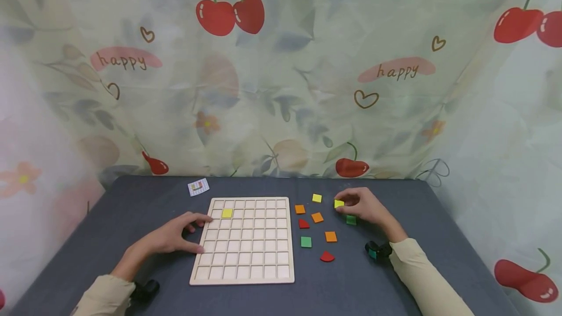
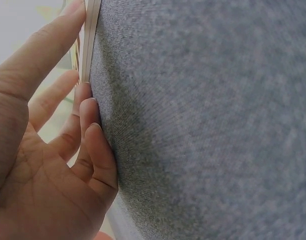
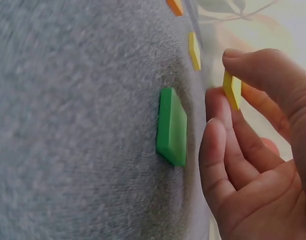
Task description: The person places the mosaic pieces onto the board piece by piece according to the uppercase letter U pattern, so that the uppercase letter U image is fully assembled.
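My right hand pinches a yellow square tile between thumb and finger, just right of the loose tiles. Below that hand lies a green tile, partly covered in the head view. On the left, my left hand touches the left edge of a pale wooden grid board; its thumb and a fingertip rest at the rim with the fingers loosely bent. One yellow tile sits in a cell near the board's upper left.
Right of the board lie a yellow tile, orange tiles, red curved pieces and a green tile. A small printed card lies behind the board. Dark grey cloth covers the table, with a patterned curtain behind.
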`<control>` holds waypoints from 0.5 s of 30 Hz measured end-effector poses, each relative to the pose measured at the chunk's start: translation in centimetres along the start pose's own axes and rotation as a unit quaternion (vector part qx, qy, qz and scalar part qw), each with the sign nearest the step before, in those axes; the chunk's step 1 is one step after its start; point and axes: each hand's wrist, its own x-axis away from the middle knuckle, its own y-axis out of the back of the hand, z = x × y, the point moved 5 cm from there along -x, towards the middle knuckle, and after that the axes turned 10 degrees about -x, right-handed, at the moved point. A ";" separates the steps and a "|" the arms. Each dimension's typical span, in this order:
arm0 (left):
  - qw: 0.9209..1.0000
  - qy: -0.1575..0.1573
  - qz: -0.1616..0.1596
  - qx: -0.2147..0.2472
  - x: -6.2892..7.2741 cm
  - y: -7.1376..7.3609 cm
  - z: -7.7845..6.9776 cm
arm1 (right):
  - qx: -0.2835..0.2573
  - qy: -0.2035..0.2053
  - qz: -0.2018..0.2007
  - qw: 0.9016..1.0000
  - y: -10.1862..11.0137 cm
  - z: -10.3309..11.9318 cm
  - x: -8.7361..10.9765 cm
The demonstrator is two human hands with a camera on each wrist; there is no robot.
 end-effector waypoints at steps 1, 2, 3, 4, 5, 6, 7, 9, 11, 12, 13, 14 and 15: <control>1.000 0.000 0.001 0.001 0.0 0.0 0.0 | -0.004 0.001 0.000 1.000 0.0 0.1 0.0; 1.000 0.000 0.001 0.001 0.0 0.0 -0.1 | -0.007 0.002 -0.001 1.000 -0.1 0.2 0.0; 1.000 0.000 0.001 0.002 0.0 0.0 -0.1 | -0.012 0.004 -0.002 1.000 -0.1 0.3 0.0; 1.000 0.000 0.002 0.001 -0.1 0.0 -0.1 | -0.017 0.007 -0.003 1.000 -0.1 0.4 0.0; 1.000 0.001 0.003 0.002 -0.1 0.0 -0.1 | -0.020 0.010 -0.003 1.000 -0.2 0.5 0.0; 1.000 0.003 0.003 0.001 -0.1 0.0 -0.1 | -0.024 0.011 -0.004 1.000 -0.3 0.7 0.0; 1.000 0.004 0.003 0.000 -0.1 0.0 -0.1 | -0.029 0.013 -0.004 0.999 -0.4 0.8 0.0; 1.000 0.005 0.004 0.000 -0.1 0.0 0.0 | -0.036 0.016 -0.008 0.999 -0.6 1.0 -0.1; 1.000 0.004 0.003 0.001 -0.1 0.0 0.0 | -0.043 0.017 -0.011 0.999 -0.9 1.2 -0.1; 1.000 0.004 0.003 0.001 -0.1 0.0 -0.1 | -0.046 0.019 -0.010 0.999 -1.1 1.4 -0.1; 1.000 0.004 0.003 0.002 -0.1 0.1 -0.1 | -0.048 0.019 -0.011 0.999 -1.3 1.5 -0.2; 1.000 0.004 0.003 0.002 -0.1 0.0 -0.1 | -0.049 0.019 -0.012 0.999 -1.5 1.6 -0.2; 1.000 0.004 0.002 0.002 -0.1 0.0 -0.1 | -0.052 0.019 -0.011 0.998 -1.7 1.7 -0.2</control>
